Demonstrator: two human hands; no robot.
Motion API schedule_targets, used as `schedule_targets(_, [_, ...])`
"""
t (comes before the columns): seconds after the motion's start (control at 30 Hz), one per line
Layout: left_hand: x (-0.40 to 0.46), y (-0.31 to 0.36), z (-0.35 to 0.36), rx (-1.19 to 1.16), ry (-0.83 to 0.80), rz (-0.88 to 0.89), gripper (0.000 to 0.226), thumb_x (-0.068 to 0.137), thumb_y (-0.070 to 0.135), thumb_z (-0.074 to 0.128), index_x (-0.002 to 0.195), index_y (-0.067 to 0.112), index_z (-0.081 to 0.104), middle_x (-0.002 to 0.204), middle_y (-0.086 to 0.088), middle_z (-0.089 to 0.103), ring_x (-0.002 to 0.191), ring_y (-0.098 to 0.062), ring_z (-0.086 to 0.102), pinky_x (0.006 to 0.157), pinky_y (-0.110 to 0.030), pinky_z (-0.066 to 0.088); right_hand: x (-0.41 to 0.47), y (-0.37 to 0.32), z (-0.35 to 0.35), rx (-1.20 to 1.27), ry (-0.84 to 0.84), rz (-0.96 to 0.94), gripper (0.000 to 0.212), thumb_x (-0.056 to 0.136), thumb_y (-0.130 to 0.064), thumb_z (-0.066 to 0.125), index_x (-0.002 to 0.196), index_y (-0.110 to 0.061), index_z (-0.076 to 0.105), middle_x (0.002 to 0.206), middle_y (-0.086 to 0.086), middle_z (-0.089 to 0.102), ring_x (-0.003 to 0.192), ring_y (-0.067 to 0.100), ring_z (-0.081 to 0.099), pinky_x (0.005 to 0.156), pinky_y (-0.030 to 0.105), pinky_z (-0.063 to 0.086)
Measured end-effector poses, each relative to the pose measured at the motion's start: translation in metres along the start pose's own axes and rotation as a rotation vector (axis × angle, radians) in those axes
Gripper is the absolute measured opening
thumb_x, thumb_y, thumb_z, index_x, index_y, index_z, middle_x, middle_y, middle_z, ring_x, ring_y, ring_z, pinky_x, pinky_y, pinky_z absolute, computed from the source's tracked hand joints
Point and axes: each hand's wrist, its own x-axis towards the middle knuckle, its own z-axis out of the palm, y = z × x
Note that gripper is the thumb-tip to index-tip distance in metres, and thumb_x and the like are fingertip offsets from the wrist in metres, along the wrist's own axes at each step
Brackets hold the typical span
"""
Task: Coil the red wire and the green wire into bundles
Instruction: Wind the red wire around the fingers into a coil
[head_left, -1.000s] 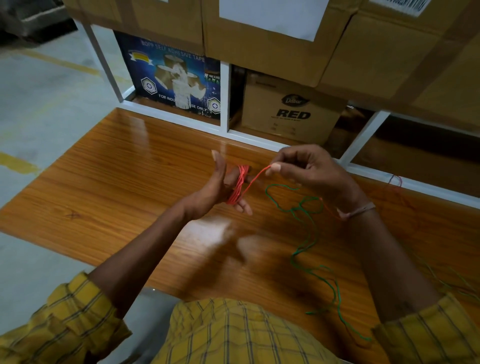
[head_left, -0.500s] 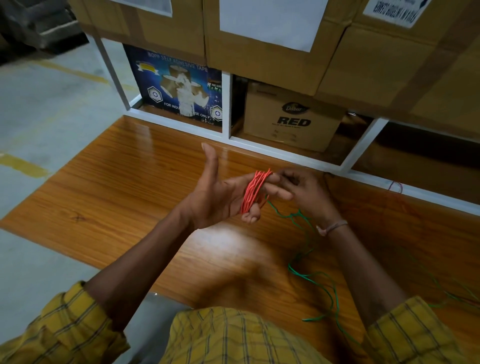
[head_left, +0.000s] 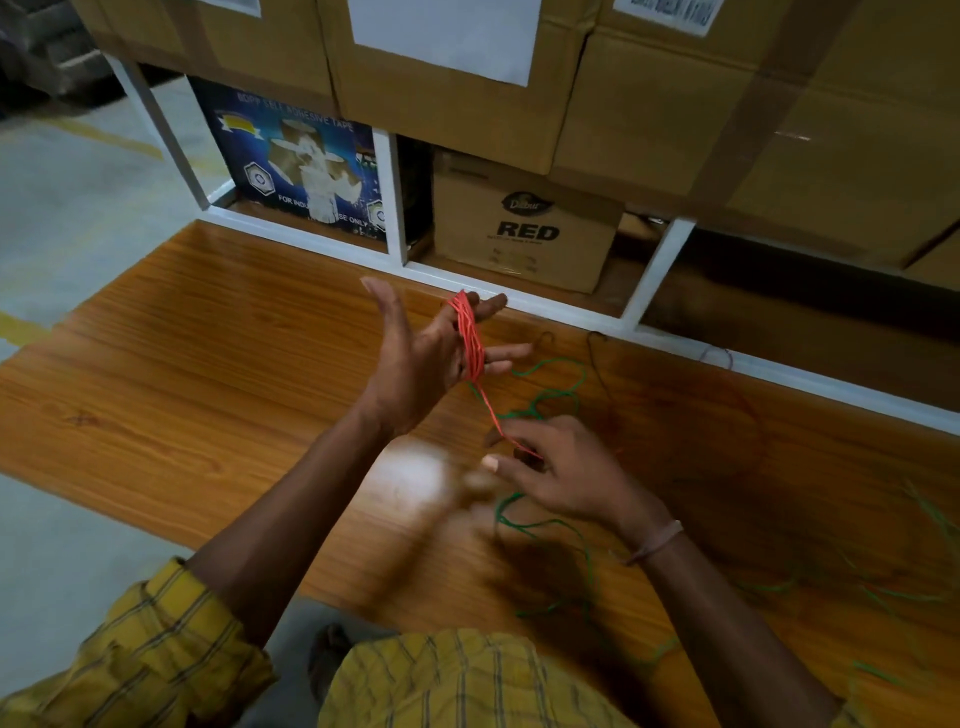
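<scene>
I see the left hand (head_left: 421, 358) raised above the wooden table (head_left: 208, 338), with its fingers straight and spread and the thumb pointing up. The red wire (head_left: 467, 338) is wound in many turns around these straight fingers, so the bundle sits on the hand and not on the table. From the bundle one red strand goes down and to the right, into the right hand (head_left: 561, 473). The right hand pinches this strand between thumb and fingers; its fingertips are blurred, so I cannot tell exactly which fingers press it. The strand looks tight between the two hands.

The green wire (head_left: 550, 400) lies loose on the table in open loops. A part of it shows between the two hands, and more of it goes under the right hand and toward the near edge. Other thin green pieces lie far to the right, blurred. The right hand and forearm cover some of these loops.

Behind the table stands a white metal shelf frame (head_left: 395, 208). Under it I see a blue adhesive tape box (head_left: 291, 156) and a brown carton marked RED (head_left: 524, 228); large cardboard cartons (head_left: 447, 78) are above.

Both forearms reach forward from yellow checked sleeves (head_left: 156, 649). The left palm is turned to the right, the right hand is lower and nearer to me, with a band on its wrist (head_left: 657, 543).
</scene>
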Motion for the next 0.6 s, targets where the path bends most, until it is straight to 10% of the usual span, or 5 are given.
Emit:
schedule_targets(0.23, [0.009, -0.049, 0.024, 0.490, 0.137, -0.025, 0.117, 0.046, 0.114, 0.021, 0.138, 0.047, 0.046, 0.151, 0.006, 0.053, 0.113, -0.015, 0.074, 0.100, -0.024, 0.055, -0.031, 0.005, -0.072, 0.014, -0.028, -0.028, 0.018, 0.090, -0.028, 0.073, 0.076, -0.018, 0.067, 0.058, -0.003, 0.055, 0.055, 0.008, 0.051, 0.054, 0.030, 0.039])
schedule_targets(0.4, [0.001, -0.057, 0.030, 0.614, 0.022, -0.088, 0.138, 0.056, 0.112, 0.016, 0.124, -0.003, 0.052, 0.091, -0.032, 0.064, 0.080, -0.019, 0.076, 0.071, -0.027, 0.054, -0.025, 0.011, -0.124, 0.343, 0.029, -0.021, 0.011, 0.096, -0.013, 0.073, 0.085, -0.012, 0.073, 0.069, 0.011, 0.061, 0.064, 0.006, 0.050, 0.060, 0.023, 0.040])
schedule_targets(0.6, [-0.019, -0.048, 0.050, 0.580, -0.169, -0.184, 0.140, 0.053, 0.112, 0.011, 0.153, 0.020, 0.043, 0.145, 0.000, 0.065, 0.087, -0.031, 0.073, 0.070, -0.028, 0.048, 0.016, 0.026, -0.138, 0.353, 0.243, -0.028, 0.013, 0.098, -0.019, 0.072, 0.093, -0.007, 0.075, 0.082, 0.012, 0.069, 0.075, 0.007, 0.058, 0.068, 0.023, 0.045])
